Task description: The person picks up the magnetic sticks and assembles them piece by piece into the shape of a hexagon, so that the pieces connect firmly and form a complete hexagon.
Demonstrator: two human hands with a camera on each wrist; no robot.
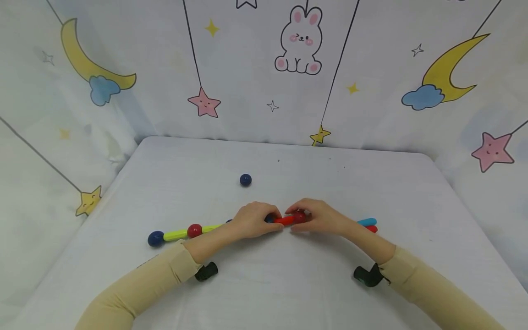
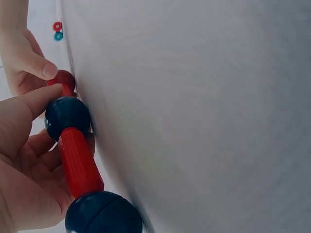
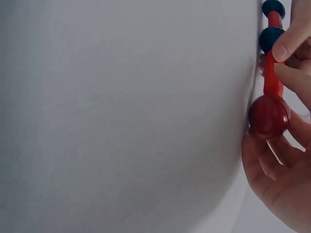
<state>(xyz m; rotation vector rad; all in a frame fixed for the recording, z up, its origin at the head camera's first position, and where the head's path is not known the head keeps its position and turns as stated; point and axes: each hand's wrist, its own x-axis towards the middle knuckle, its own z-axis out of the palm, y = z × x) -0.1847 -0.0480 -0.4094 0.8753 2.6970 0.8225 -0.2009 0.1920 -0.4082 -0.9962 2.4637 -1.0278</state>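
Observation:
A row of rods and balls lies across the white table: a dark blue end ball, yellow-green rods, a red ball, then red rods under the hands. My left hand pinches the red rod beside a dark blue ball; another red rod and blue ball follow behind it. My right hand curls its fingers around the red ball at the row's right end. Part of the row is hidden behind the left hand and forearm.
A loose dark blue ball sits farther back on the table. Beyond the right forearm lie a light blue rod and a partly covered red rod. A printed cloth hangs behind the table's back edge.

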